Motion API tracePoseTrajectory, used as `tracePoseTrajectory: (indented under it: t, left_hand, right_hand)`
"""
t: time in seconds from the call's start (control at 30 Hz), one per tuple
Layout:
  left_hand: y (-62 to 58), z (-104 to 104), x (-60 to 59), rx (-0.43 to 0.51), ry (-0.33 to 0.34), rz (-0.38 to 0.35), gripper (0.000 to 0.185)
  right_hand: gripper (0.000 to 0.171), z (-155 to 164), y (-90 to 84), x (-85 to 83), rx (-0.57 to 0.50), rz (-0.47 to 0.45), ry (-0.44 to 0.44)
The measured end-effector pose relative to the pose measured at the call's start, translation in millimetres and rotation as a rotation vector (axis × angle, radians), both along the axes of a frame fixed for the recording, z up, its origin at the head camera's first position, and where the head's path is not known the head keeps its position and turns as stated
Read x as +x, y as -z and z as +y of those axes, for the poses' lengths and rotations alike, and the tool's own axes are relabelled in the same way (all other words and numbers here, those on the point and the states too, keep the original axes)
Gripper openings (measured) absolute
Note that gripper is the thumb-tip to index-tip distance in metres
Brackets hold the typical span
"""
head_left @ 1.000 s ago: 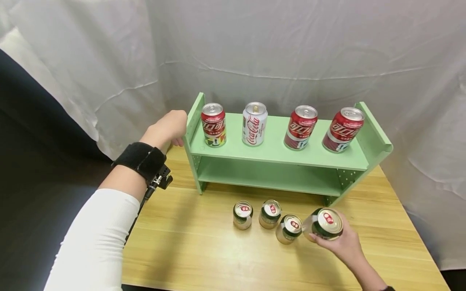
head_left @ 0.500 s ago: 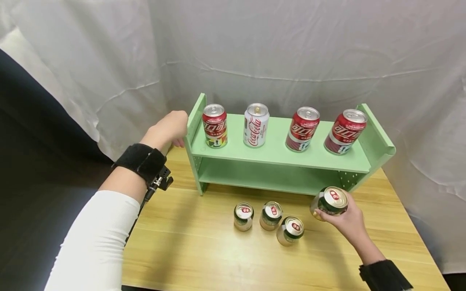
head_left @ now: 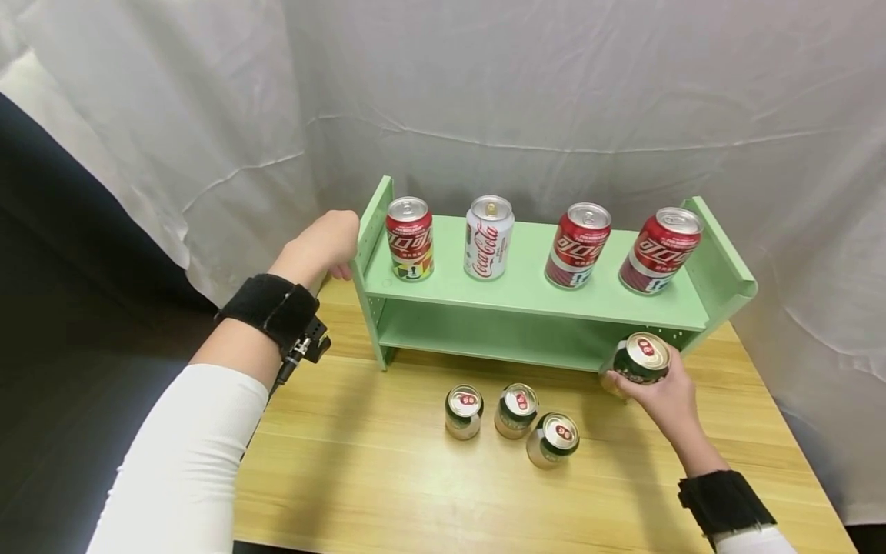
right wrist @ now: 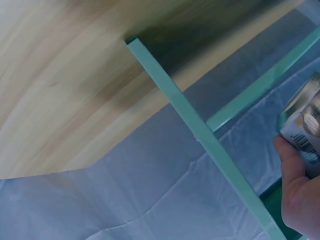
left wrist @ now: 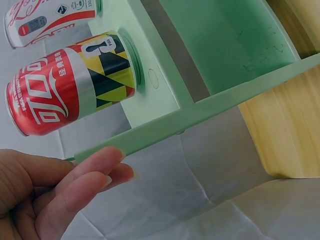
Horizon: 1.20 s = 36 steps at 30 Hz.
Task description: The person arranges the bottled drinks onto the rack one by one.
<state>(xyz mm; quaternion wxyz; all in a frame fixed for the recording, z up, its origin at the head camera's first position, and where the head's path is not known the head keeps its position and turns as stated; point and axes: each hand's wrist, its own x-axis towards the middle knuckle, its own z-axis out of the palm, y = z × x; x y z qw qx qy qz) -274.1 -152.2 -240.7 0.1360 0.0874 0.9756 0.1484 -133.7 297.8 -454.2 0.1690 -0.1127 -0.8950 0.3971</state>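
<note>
1. Right hand [head_left: 661, 400] grips a green-and-gold can [head_left: 640, 360], fingers curled round its body from below. The can is tilted, its top turned toward the camera, at the front right opening of the lower shelf [head_left: 498, 338], at about 4 o'clock from the rack's centre.
2. The right wrist view shows the thumb [right wrist: 295, 175] pressed against the can's side [right wrist: 305, 132], beside a green upright of the rack; the view is blurred.
3. Left hand [head_left: 321, 246] rests against the left end panel of the green shelf rack [head_left: 367, 254], at 9 o'clock of the rack. In the left wrist view its fingers [left wrist: 95, 167] lie nearly straight along the panel's edge, holding nothing.
4. Top shelf [head_left: 526, 288] carries four upright cans in a row: red can [head_left: 410, 238], white can [head_left: 488, 237], second red can [head_left: 577, 245], third red can [head_left: 661, 250] at the right end.
5. Three more green-and-gold cans [head_left: 515, 415] stand on the desk [head_left: 415, 477] in front of the rack, at 6 o'clock, close together and apart from the held can.
6. White cloth [head_left: 554, 92] hangs behind the rack.
</note>
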Motion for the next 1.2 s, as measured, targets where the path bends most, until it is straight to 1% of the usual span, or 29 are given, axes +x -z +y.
tracePoseTrajectory:
  t: [0.17,0.27,0.43,0.63,0.8,0.93,1.07,1.2]
  left_hand:
    - [-0.8,3,-1.2,-0.003,-0.006,0.004,0.023]
    - [-1.0,4,-1.6,0.007,-0.001,0.007,0.024]
    - [-0.7,4,-3.1,0.022,0.020,0.022,0.028]
    - [-1.6,5,-3.6,0.002,0.033,0.027,0.028]
    - [0.1,2,-1.1,-0.006,0.028,0.006,0.028]
    - [1.8,-1,0.6,0.002,0.027,0.003,0.028]
    - [3.1,-3,0.4,0.017,0.032,0.015,0.027]
    - [5.8,-4,-1.3,0.018,0.034,0.020,0.028]
  right_hand:
    - [0.085,6,-3.9,-8.1,0.018,-0.008,-0.034]
    - [0.087,9,-3.9,-12.4,0.004,-0.023,-0.046]
    - [0.086,11,-5.7,-18.7,-0.009,-0.071,-0.044]
    - [0.086,13,-6.0,-25.4,-0.024,-0.136,-0.036]
    - [0.091,11,-0.7,-29.7,-0.070,-0.183,-0.008]
    - [0.095,9,2.3,-34.3,-0.107,-0.202,-0.006]
    - [0.097,9,1.3,-41.0,-0.156,-0.199,-0.015]
    - [0.094,13,0.7,-48.2,-0.219,-0.199,-0.037]
